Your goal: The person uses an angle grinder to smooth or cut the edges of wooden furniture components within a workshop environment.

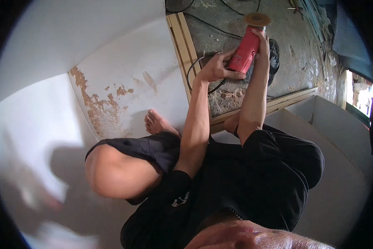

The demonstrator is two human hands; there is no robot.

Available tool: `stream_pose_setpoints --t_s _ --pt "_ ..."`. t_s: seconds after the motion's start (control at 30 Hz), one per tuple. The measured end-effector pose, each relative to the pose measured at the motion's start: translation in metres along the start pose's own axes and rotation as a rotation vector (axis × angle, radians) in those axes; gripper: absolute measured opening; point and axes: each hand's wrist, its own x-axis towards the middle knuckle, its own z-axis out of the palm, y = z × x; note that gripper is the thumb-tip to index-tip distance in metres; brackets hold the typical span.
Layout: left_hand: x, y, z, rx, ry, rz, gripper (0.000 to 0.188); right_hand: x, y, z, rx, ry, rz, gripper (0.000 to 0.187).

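A red angle grinder (244,52) is held out in front of me over the floor, with its round brown disc (249,19) at the far end. My left hand (213,68) is closed around the near, rear end of the red body. Farther up, my right hand (262,40) grips the grinder close to its head, just below the disc; part of its fingers is hidden behind the body. A black cord (218,86) shows by the grinder's rear end, near my left wrist.
White panels (124,62) with brown scuffed patches (105,110) surround me on the left. Wooden slats (185,43) edge them. Beyond lie a dusty grey floor (298,58), black cables (211,25) and a black plastic bag (274,58). A white partitioned box (323,110) stands right.
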Motion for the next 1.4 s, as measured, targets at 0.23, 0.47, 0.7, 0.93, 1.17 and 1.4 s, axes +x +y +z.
stream_pose_setpoints --t_s 0.23,0.47,0.7,0.93,1.17,1.4 --pt "0.008 -0.01 0.003 0.13 0.062 -0.019 0.089 -0.007 -0.009 -0.028 0.153 -0.024 -0.059 0.058" --pt "0.017 0.005 0.007 0.469 0.01 0.081 0.09 -0.015 -0.013 -0.047 0.131 0.085 -0.121 0.055" --pt "0.024 -0.016 0.013 0.344 -0.054 0.025 0.093 -0.022 -0.011 -0.07 0.219 0.141 -0.069 0.079" --pt "0.023 -0.025 0.019 0.343 -0.035 -0.172 0.08 -0.019 -0.009 -0.027 -0.054 0.096 -0.117 0.083" --pt "0.02 -0.036 -0.007 0.603 0.568 -0.251 0.088 -0.008 0.041 0.087 -0.501 -0.326 -0.271 0.082" --pt "0.004 -0.032 -0.034 0.507 0.909 -0.299 0.089 -0.018 0.077 0.157 -0.46 -0.611 -0.145 0.081"
